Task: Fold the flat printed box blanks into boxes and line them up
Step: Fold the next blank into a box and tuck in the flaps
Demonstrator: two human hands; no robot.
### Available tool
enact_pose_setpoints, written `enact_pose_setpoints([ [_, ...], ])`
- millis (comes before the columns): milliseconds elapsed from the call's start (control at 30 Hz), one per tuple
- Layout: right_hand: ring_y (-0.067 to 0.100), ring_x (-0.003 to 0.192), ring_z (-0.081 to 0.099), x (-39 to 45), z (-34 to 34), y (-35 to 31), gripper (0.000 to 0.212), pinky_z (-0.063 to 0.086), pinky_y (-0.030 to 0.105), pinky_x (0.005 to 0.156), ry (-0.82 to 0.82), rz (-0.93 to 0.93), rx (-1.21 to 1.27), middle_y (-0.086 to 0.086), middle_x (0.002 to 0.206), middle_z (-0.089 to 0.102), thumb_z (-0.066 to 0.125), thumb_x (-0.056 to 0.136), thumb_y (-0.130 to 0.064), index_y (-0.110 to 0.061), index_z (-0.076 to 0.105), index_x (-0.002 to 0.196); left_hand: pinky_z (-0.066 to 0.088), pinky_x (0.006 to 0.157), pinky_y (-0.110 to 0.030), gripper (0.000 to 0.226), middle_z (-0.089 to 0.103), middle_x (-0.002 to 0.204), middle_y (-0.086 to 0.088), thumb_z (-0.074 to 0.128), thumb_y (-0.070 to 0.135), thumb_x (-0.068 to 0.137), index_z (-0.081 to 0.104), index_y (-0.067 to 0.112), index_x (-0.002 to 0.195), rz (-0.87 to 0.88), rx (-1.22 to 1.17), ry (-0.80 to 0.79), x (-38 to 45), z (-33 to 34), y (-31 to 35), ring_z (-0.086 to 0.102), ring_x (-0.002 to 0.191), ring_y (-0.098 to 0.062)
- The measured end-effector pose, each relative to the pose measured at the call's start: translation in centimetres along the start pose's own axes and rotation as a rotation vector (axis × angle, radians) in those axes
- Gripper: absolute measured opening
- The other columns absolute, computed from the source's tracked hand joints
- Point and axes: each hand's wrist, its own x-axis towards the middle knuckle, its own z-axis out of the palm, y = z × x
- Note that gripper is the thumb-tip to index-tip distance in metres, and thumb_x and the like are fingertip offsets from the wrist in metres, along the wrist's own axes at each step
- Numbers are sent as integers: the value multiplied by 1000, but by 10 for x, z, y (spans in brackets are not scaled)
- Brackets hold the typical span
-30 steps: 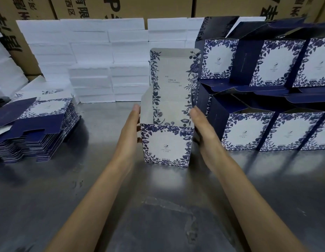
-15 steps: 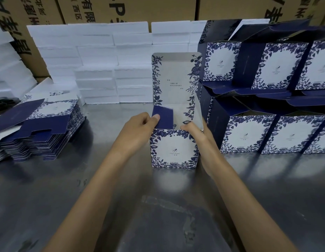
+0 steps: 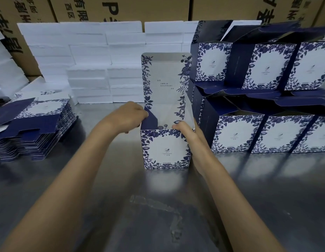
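Note:
A blue-and-white floral printed box stands upright on the metal table in the middle, its tall lid flap raised behind. My left hand grips the box's upper left corner and holds the dark blue side flap down into the opening. My right hand holds the upper right corner, thumb hooked over the front rim and fingers along the right side. A stack of flat box blanks lies at the left. Folded boxes stand in two tiers at the right.
White foam blocks are piled along the back of the table, with more at the far left. Brown shipping cartons with black print form a wall behind them.
The hands went from the box's sides to its top corners. The left side flap has folded inward, and my right thumb now sits over the front rim.

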Motion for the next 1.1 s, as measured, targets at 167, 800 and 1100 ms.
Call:
enact_pose_setpoints([
  [167, 4, 107, 70, 0, -1, -1, 86, 53, 35, 97, -2, 33, 1, -14, 119, 73, 72, 65, -51, -40, 47, 146, 38, 53, -26, 40, 47, 66, -3, 46, 37, 103, 48, 10, 74, -1, 77, 67, 12, -2, 1, 45, 58, -23],
  [800, 9, 133, 54, -2, -9, -11, 111, 40, 42, 116, -18, 1, -52, -16, 144, 58, 81, 51, -81, -45, 44, 148, 52, 67, -31, 33, 54, 75, 3, 68, 39, 90, 48, 19, 72, -4, -688, 420, 15, 32, -21, 58, 73, -15],
  [1100, 10, 67, 58, -3, -35, -36, 59, 50, 26, 82, 37, 101, -299, -15, 60, 56, 62, 74, -83, -24, 64, 68, 55, 79, -29, 34, 73, 106, 4, 64, 25, 79, 63, 31, 112, 123, -1150, 143, -8, 65, -30, 71, 91, -15],
])
